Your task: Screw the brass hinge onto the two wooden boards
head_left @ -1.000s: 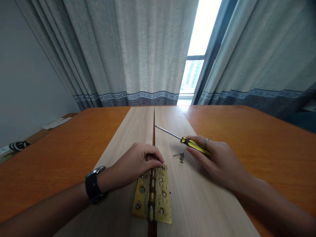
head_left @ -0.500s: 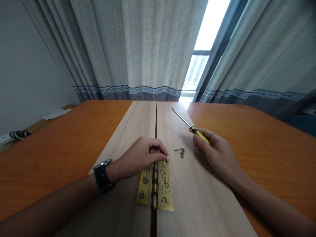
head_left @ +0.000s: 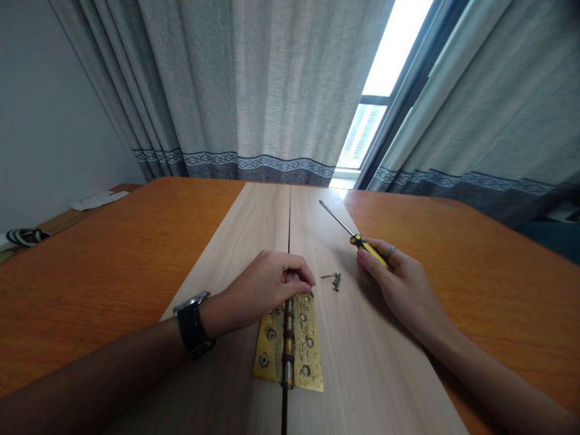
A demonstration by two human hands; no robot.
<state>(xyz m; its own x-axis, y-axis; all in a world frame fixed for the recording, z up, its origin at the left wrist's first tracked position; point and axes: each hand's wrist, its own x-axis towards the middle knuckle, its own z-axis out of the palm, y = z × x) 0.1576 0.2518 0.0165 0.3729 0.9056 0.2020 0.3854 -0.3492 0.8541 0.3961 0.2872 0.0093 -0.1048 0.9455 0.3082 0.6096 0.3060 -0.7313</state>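
Along the seam (head_left: 289,241) between two pale wooden boards (head_left: 254,217), a brass hinge (head_left: 309,356) is pinned flat at its far edge by the curled left hand (head_left: 267,287); a yellow-handled screwdriver (head_left: 338,219) is clamped in the closed right hand (head_left: 394,284), just right of loose screws (head_left: 334,280).

Just below the left hand (head_left: 267,289), a brass hinge (head_left: 309,344) is seen, its finish tarnished and patchy. In the right hand (head_left: 399,290), a screwdriver (head_left: 362,243) is held, with a smooth steel shaft and a glossy yellow-and-black plastic handle. Beside that hand, small metal screws (head_left: 336,280) are seen. Beneath both hands, matt pale wooden boards (head_left: 371,362) are laid on a glossy orange-varnished table (head_left: 113,272).
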